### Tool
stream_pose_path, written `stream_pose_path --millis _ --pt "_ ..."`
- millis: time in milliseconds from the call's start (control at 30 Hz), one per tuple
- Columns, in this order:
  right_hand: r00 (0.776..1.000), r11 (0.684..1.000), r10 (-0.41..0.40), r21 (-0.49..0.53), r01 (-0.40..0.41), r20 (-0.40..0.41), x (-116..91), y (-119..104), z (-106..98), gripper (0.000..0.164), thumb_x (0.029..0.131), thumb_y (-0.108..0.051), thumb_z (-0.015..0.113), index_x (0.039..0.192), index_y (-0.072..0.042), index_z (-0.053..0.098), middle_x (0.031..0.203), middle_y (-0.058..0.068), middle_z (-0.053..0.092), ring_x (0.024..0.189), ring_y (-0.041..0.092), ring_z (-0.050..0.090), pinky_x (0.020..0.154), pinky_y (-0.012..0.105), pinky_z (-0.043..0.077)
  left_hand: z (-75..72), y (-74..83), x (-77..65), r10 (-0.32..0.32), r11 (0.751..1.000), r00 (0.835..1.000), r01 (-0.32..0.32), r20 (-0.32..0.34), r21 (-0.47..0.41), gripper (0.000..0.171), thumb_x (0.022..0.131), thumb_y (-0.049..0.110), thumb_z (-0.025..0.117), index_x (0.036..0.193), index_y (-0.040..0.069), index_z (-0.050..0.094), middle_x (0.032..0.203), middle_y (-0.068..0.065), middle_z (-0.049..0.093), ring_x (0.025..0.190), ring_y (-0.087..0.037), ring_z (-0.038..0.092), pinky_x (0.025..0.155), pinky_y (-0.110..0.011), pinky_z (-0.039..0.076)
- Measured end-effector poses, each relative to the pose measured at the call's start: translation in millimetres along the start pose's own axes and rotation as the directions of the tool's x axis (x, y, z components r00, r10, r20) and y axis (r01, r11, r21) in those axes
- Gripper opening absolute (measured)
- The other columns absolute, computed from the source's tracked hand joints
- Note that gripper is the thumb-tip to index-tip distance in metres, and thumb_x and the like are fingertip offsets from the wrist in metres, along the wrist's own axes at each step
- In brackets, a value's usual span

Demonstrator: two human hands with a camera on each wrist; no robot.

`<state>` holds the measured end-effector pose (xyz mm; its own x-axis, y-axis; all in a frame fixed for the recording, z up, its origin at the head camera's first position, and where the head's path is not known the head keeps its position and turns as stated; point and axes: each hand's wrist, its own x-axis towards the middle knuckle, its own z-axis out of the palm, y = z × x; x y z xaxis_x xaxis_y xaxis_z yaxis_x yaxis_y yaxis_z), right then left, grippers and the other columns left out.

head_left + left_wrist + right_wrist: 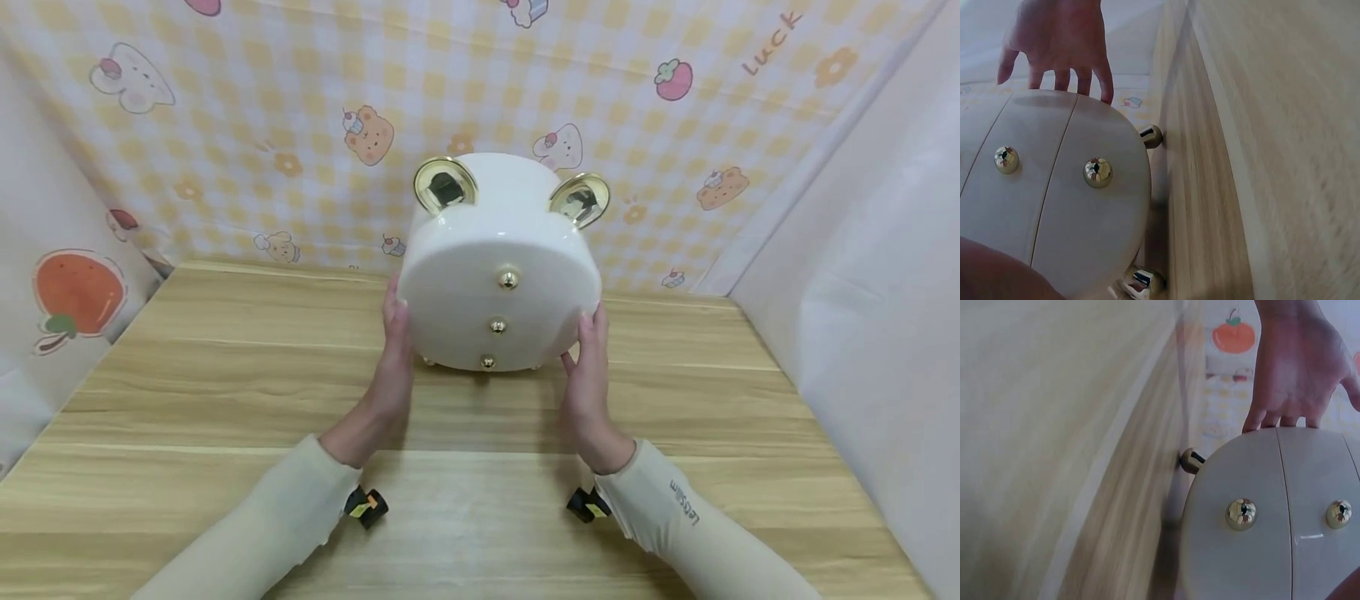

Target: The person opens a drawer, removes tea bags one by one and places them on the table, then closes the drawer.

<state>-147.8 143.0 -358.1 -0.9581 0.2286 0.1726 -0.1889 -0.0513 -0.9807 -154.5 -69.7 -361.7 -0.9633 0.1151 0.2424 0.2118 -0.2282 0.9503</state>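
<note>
A white rounded drawer box (497,308) with two gold ears, three gold knobs and small gold feet stands between both hands. My left hand (393,375) presses the box's left side, and my right hand (588,379) presses its right side. Straight fingers of the right hand (1063,37) meet the box edge in the left wrist view, the thumb held apart. The right wrist view shows the left hand (1297,362) likewise, its thumb away from the box. Fingertips are hidden behind the box's edges. I cannot tell whether its feet touch the table.
The wood-grain table (480,517) spreads around the box. Behind it hangs a yellow checked cloth (285,108) with cartoon prints. White cloth walls (885,275) stand at both sides. A small black wrist device (365,506) sits under each sleeve cuff.
</note>
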Motion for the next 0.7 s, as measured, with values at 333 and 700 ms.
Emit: stream_pose_path --millis 333,700 --pt "0.999 1.0 0.022 -0.013 -0.022 0.023 13 2 -1 0.055 0.099 -0.052 0.034 0.15 -0.046 0.015 0.154 -0.021 0.015 0.143 0.005 0.018 0.111 0.049 0.02 -9.5 -10.2 20.7 0.125 0.992 0.985 -0.12 0.116 -0.049 0.053 0.101 0.046 0.013 0.152 0.04 0.001 0.156 0.017 0.008 0.145 -0.007 0.008 0.114 -0.043 0.001" --pt "0.998 0.999 0.046 -0.025 -0.045 0.042 28 5 -8 0.06 0.097 -0.055 0.037 0.151 -0.046 0.013 0.155 -0.02 0.012 0.143 0.007 0.015 0.11 0.052 0.019 -9.6 -13.3 35.0 0.132 0.991 0.983 -0.126 0.128 -0.051 0.053 0.101 0.047 0.015 0.152 0.038 0.005 0.155 0.014 0.013 0.144 -0.008 0.01 0.114 -0.043 0.0"
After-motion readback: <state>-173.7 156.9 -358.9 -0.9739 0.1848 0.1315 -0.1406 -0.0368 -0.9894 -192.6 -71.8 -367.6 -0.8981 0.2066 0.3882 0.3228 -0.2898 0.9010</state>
